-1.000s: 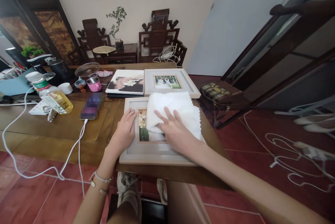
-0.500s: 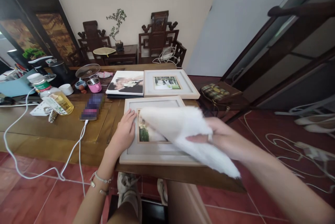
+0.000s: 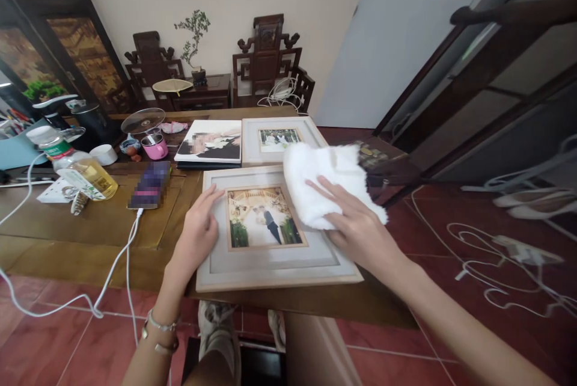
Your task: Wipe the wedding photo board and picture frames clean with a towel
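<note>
A pale wooden picture frame point(image 3: 279, 283) lies flat near the table's front edge, its photo of a couple point(image 3: 265, 217) showing. On the frame's left border rests my left hand point(image 3: 199, 223), open, fingers stretched out and the thumb near the mat. My right hand point(image 3: 358, 223) grips a fluffy white towel point(image 3: 322, 178), spread over the frame's upper right part; the fingers press on top of the cloth. Under the towel, that corner of the frame is hidden, along with part of a second framed photo point(image 3: 270, 121) behind it.
Left of the second frame lies a stacked photo panel point(image 3: 210, 140). A charging phone point(image 3: 151, 184), pink mug point(image 3: 154, 146) and tilted bottle of yellow liquid point(image 3: 85, 172) are on the left, with a white cable point(image 3: 112, 275) hanging over the front edge. A bag point(image 3: 374, 157) sits partly hidden at right.
My right hand has swept the towel up and to the right, uncovering the photo. My left hand stays at the frame's left border. The view has shifted slightly.
</note>
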`<action>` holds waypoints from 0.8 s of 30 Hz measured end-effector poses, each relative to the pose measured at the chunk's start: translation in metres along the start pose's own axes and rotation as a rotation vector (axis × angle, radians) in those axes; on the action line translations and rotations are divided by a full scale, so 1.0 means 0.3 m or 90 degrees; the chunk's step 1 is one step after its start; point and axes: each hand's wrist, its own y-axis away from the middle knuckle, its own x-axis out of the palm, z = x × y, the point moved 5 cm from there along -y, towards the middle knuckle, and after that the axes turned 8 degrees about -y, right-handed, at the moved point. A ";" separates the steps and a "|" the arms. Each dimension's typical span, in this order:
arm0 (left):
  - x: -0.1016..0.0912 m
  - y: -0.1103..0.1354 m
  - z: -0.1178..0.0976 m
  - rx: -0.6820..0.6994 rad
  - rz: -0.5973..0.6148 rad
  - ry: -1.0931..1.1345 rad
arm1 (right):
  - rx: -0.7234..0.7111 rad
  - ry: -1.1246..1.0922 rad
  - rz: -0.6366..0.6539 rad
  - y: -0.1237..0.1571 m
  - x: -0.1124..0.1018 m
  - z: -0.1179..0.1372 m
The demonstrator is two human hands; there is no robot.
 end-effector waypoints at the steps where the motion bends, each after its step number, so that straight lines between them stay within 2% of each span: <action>1: -0.012 0.004 0.006 -0.018 -0.016 -0.007 | 0.000 -0.004 0.010 0.010 0.022 -0.006; 4: -0.035 0.030 0.047 -0.131 -0.079 -0.014 | -0.001 -0.033 0.030 0.029 0.066 -0.010; 6: -0.034 0.057 0.083 -0.231 -0.100 0.038 | 0.004 -0.055 0.033 0.032 0.077 -0.005; 9: -0.012 0.106 0.111 -0.370 -0.038 0.220 | 0.000 -0.073 0.032 0.030 0.079 0.005; 12: 0.001 0.166 0.089 -0.513 0.066 0.409 | 0.006 -0.087 0.027 0.031 0.078 0.010; 13: 0.007 0.186 0.066 -0.539 0.123 0.461 | 0.011 -0.092 0.027 0.032 0.078 0.012; 15: 0.000 0.226 0.030 -0.590 0.146 0.517 | 0.012 -0.099 0.026 0.034 0.077 0.020; 19: -0.023 0.303 0.001 -0.675 0.093 0.553 | -0.020 -0.101 0.028 0.047 0.060 0.050; 21: -0.052 0.336 0.015 -0.696 0.069 0.551 | -0.026 -0.080 0.039 0.063 0.047 0.061; 24: -0.128 0.388 0.067 -0.722 0.033 0.517 | -0.014 -0.017 0.066 0.101 0.025 0.066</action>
